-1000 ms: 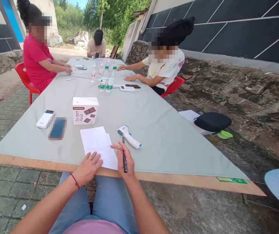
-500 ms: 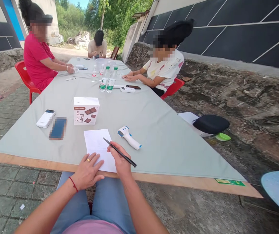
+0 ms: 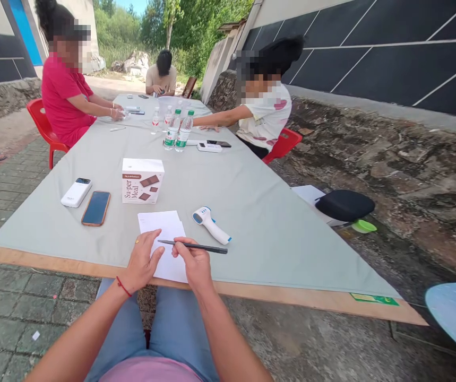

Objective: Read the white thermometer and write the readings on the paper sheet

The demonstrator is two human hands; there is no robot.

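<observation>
Between the fingers of my right hand [image 3: 194,262] is a black pen [image 3: 207,248], held almost level, its thin tip pointing left over the white paper [image 3: 170,265]. My left hand [image 3: 144,260], with a ring and a red wrist cord, is at the paper's left side, thumb and fingers apart and holding nothing. Part of the sheet is hidden by both hands. Just right of the paper lies a white and blue infrared thermometer [image 3: 212,225]. Behind the paper stands a white and brown "Super Meal" box [image 3: 143,181].
A phone [image 3: 96,208] and a white power bank [image 3: 77,192] lie at the left on the cloth-covered table [image 3: 259,233]. Water bottles [image 3: 183,131] stand farther back. One person [image 3: 66,95] sits at the left, another [image 3: 267,106] at the right, a third [image 3: 161,74] at the far end.
My left hand has lifted from its flat rest on the paper and turned more upright. The pen has swung from a slant to nearly level. The person at the right now reaches across the table.
</observation>
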